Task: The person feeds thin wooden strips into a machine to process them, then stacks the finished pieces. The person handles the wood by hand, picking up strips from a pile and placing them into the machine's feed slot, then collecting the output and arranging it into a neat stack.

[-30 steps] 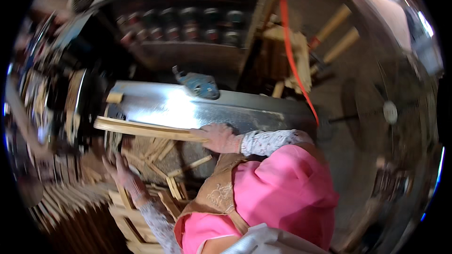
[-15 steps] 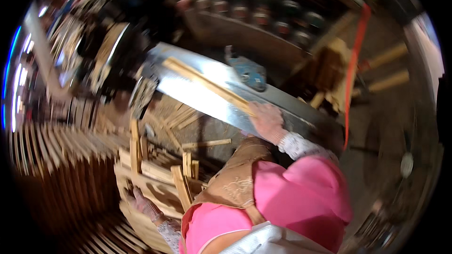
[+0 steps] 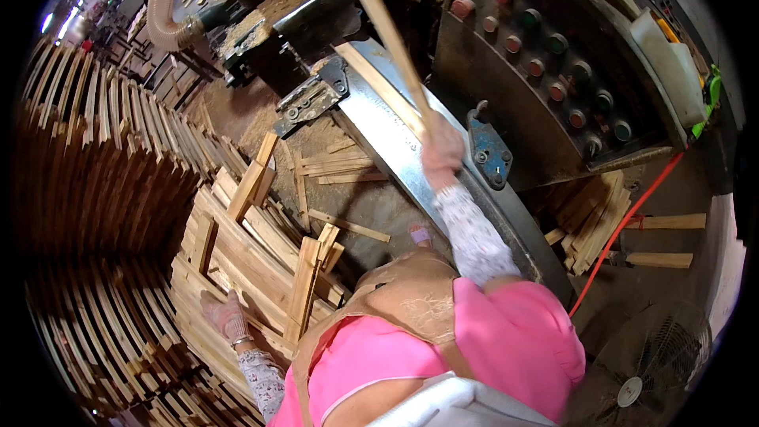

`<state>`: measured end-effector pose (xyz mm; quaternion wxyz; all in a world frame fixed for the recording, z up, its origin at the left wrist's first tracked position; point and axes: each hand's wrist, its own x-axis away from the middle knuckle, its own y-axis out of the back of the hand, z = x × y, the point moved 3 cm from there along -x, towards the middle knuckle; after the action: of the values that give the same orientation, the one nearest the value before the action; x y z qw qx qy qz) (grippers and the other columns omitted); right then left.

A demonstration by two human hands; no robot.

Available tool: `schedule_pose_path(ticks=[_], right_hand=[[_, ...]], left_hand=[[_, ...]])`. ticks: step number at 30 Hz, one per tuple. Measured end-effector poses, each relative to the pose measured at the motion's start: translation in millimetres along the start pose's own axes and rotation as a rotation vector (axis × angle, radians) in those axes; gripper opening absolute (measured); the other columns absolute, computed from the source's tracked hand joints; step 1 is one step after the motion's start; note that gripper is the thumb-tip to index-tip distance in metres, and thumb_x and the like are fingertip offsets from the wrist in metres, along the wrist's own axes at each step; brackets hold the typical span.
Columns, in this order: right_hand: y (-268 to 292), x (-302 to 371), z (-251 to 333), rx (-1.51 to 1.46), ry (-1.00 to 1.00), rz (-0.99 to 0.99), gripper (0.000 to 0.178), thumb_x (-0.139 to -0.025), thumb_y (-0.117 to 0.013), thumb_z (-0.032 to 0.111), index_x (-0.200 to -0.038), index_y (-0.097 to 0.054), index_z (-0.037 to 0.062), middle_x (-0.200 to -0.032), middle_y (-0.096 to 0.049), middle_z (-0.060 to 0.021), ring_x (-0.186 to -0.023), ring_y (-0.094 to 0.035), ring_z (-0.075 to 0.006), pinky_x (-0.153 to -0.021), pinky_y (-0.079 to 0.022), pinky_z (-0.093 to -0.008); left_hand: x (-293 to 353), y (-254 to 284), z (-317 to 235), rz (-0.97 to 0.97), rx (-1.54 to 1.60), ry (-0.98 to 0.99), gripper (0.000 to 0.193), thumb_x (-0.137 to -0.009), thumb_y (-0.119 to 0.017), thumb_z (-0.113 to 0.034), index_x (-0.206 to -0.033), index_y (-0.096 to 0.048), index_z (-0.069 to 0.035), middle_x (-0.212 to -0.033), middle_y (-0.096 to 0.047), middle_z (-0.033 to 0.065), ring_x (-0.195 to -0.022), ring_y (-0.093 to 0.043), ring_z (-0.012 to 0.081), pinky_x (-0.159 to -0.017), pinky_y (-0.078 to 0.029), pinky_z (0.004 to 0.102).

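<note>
My right hand [image 3: 443,150], in a light knitted glove, is closed round the near end of a long wooden strip [image 3: 386,35]. That strip slants up and away over the shiny metal machine bed [image 3: 371,115], its far end raised. A second wooden strip [image 3: 379,88] lies along the bed, its near end reaching my hand; whether I grip it too I cannot tell. On the left, my gloved left hand [image 3: 225,318] rests on a pile of wooden boards [image 3: 245,269], thumb and fingers apart.
A blue metal bracket [image 3: 490,150] sits on the bed's right edge, and a metal guide [image 3: 316,95] on its left. Beyond is a button panel [image 3: 538,55]. Tall stacks of slats [image 3: 103,166] stand left. An orange-red strap [image 3: 632,213] and a fan [image 3: 664,356] are at right.
The view has turned, bringing the button panel closer in. A strip in my right hand now tilts up off the bed. My left hand stays at the board pile.
</note>
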<state>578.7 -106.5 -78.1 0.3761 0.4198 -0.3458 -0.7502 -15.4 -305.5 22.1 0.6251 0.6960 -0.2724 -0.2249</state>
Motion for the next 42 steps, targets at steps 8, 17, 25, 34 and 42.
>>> schedule_pose_path(ticks=[8, 17, 25, 34, 42], right_hand=[[-61.1, -37.3, 41.4, 0.144, 0.076, 0.022, 0.04, -0.1, -0.064, 0.037, -0.136, -0.062, 0.0189, -0.105, -0.068, -0.0068, -0.095, -0.066, -0.0308, -0.078, -0.053, -0.0491], [123.0, 187.5, -76.8, 0.178, -0.066, 0.318, 0.044, -0.094, -0.072, 0.029, -0.137, -0.067, 0.0217, -0.132, -0.067, -0.0005, -0.116, -0.061, -0.0274, -0.094, -0.051, -0.0476], [49.0, 87.1, -41.1, 0.01, 0.094, 0.115, 0.034, -0.095, -0.068, 0.025, -0.129, -0.072, 0.0247, -0.114, -0.072, 0.0024, -0.113, -0.063, -0.022, -0.102, -0.049, -0.0475], [-53.3, -67.1, 43.7, 0.029, 0.277, 0.329, 0.042, -0.1, -0.062, 0.042, -0.137, -0.072, 0.023, -0.12, -0.075, -0.0069, -0.116, -0.064, -0.027, -0.115, -0.039, -0.0501], [105.9, 55.8, 154.3, -0.905, 0.388, 1.134, 0.085, -0.095, -0.069, 0.048, -0.166, -0.041, 0.009, -0.146, -0.061, -0.0251, -0.139, -0.057, -0.0386, -0.122, -0.042, -0.0503]], left_hand=[[-23.9, -62.5, 44.2, -0.208, -0.199, -0.104, 0.092, -0.092, -0.078, -0.033, -0.168, -0.033, -0.005, -0.171, -0.033, 0.0236, -0.152, -0.042, 0.0378, -0.124, -0.04, 0.044], [-5.9, -69.6, -18.2, -0.196, -0.075, -0.208, 0.087, -0.095, -0.075, -0.03, -0.167, -0.033, -0.005, -0.162, -0.039, 0.0214, -0.143, -0.046, 0.0341, -0.116, -0.044, 0.0417], [3.3, -73.5, -78.8, -0.126, 0.124, -0.372, 0.083, -0.098, -0.074, -0.026, -0.167, -0.033, -0.004, -0.155, -0.045, 0.0195, -0.135, -0.051, 0.0308, -0.11, -0.047, 0.0398], [3.4, -58.4, -164.1, 0.01, 0.508, -0.504, 0.078, -0.101, -0.071, -0.023, -0.166, -0.033, -0.004, -0.147, -0.052, 0.0173, -0.127, -0.055, 0.0271, -0.102, -0.051, 0.0375], [41.8, -61.2, -316.0, 0.332, 1.047, -0.678, 0.074, -0.103, -0.069, -0.02, -0.166, -0.033, -0.003, -0.14, -0.058, 0.0153, -0.119, -0.06, 0.0239, -0.096, -0.054, 0.0356]])
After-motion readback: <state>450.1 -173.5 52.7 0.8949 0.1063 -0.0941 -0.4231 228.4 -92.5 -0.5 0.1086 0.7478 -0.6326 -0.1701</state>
